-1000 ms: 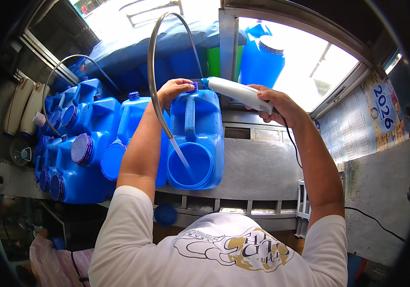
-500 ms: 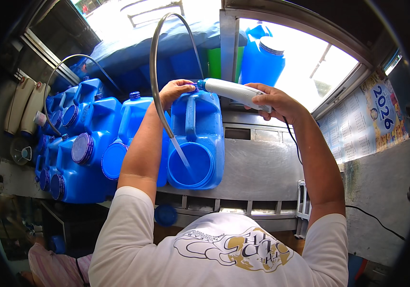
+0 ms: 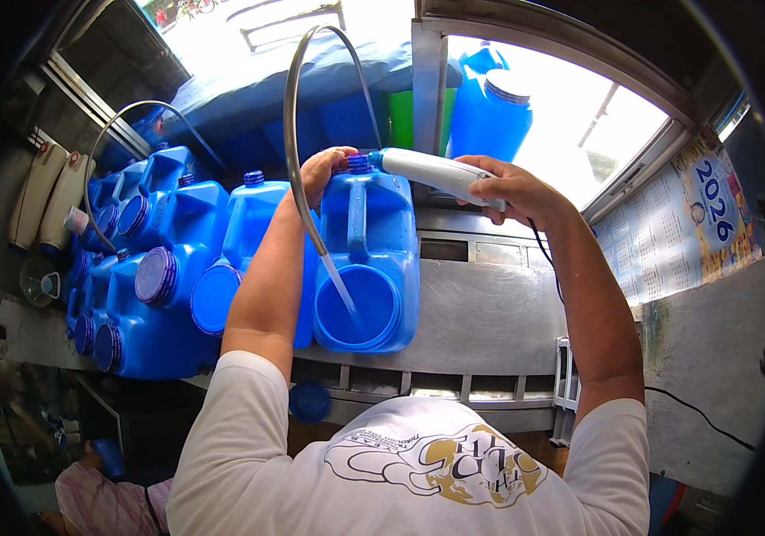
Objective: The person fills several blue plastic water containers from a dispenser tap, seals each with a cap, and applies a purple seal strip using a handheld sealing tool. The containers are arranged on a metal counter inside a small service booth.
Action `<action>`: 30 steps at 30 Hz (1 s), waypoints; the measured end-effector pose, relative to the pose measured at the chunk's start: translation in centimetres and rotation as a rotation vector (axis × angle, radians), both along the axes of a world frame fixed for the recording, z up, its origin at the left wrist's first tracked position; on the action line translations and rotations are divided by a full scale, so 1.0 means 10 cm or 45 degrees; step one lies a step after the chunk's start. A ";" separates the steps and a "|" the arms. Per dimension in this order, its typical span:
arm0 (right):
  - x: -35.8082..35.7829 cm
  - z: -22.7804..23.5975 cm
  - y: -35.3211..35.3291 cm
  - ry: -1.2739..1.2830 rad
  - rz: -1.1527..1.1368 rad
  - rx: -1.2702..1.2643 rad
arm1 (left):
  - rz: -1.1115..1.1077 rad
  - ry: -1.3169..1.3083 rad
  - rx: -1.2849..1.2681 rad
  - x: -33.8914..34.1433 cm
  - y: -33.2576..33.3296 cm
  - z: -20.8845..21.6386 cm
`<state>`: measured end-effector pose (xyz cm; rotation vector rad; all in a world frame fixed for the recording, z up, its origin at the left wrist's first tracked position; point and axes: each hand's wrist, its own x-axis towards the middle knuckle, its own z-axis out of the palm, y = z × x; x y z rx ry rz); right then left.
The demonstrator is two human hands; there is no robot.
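Observation:
A blue water jug [image 3: 406, 268] stands on the metal counter in front of me, its wide round lid facing me and a small blue cap [image 3: 359, 164] on its neck. My left hand [image 3: 320, 173] is at the cap's left, fingers bent and closed in against its side and back; its fingertips are partly hidden. In my right hand [image 3: 514, 189] is a white corded hand tool [image 3: 427, 171], gripped at its rear end. The tool's blue-tipped front points at the cap from the right, close to it. A grey hose [image 3: 292, 134] arches over my left forearm, its clear end by the lid.
Several blue jugs [image 3: 172, 286] crowd the counter at left. The metal counter [image 3: 489, 308] extends right of the jug, with slots along its edge. Another blue jug [image 3: 489, 116] stands behind the window frame. A black cord [image 3: 550, 259] hangs from the tool. A person's sleeve [image 3: 101, 500] shows lower left.
My left fingers have shifted slightly left and back around the cap, uncovering more of it. The white tool has barely moved. At lower left the other person's arm has moved.

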<state>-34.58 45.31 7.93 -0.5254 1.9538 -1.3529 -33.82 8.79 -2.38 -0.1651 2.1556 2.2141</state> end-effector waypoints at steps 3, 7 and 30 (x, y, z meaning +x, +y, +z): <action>0.02 0.05 -0.04 0.018 0.009 0.024 | 0.025 0.030 -0.059 0.00 0.00 -0.01; -0.01 0.06 -0.05 0.052 0.023 0.026 | 0.041 0.071 -0.058 -0.01 0.00 -0.03; -0.06 0.24 -0.17 0.184 0.069 0.074 | 0.086 0.117 0.041 0.04 0.06 -0.04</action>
